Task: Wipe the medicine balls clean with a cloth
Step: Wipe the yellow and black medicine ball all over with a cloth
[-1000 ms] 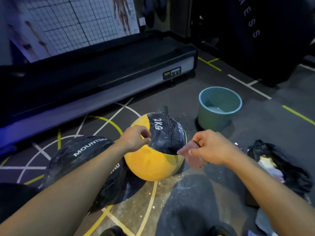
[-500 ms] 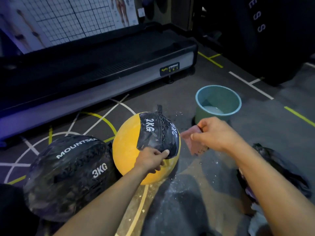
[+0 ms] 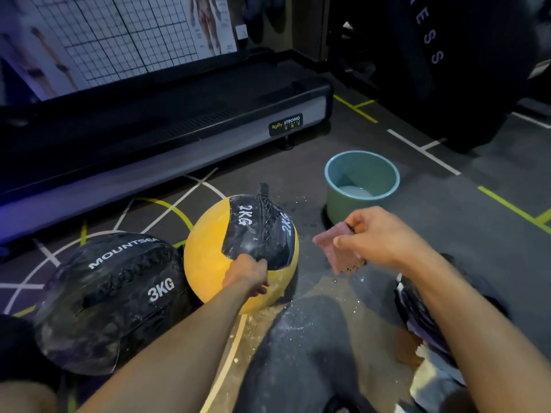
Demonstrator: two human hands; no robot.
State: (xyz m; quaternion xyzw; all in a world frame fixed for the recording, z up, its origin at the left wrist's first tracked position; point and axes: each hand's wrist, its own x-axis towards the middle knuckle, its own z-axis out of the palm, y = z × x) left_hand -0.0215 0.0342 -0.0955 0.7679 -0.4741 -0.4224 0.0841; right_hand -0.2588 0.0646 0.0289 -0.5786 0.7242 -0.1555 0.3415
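Gym floor (image 3: 447, 234), dark grey with yellow and white lines, white specks and crumbs scattered near centre. Far side I see a long black and grey machine base (image 3: 179, 138) with a "BODY STRONG" label, gridded wall chart (image 3: 119, 37) behind it. Yellow medicine ball (image 3: 208, 263) with a black laced panel marked 2KG sits on the floor at centre. Black medicine ball (image 3: 104, 302) marked 3KG and MOUNTSEA is just left of it, touching or nearly so, can't tell which. My left hand (image 3: 247, 275) is on the near face of the yellow ball, fingers curled at the lower edge of the black panel; whether it pinches the panel edge I can't tell. My right hand (image 3: 378, 236) is in the air right of the yellow ball, apart from it, pinching a pink cloth (image 3: 337, 251) that hangs below the fingers, dark grit on its lower edge. Teal bucket (image 3: 362, 186) stands far right of the ball, some pale liquid in the bottom. Dark bag or bundle (image 3: 417, 308) lies near right, partly behind my forearm.
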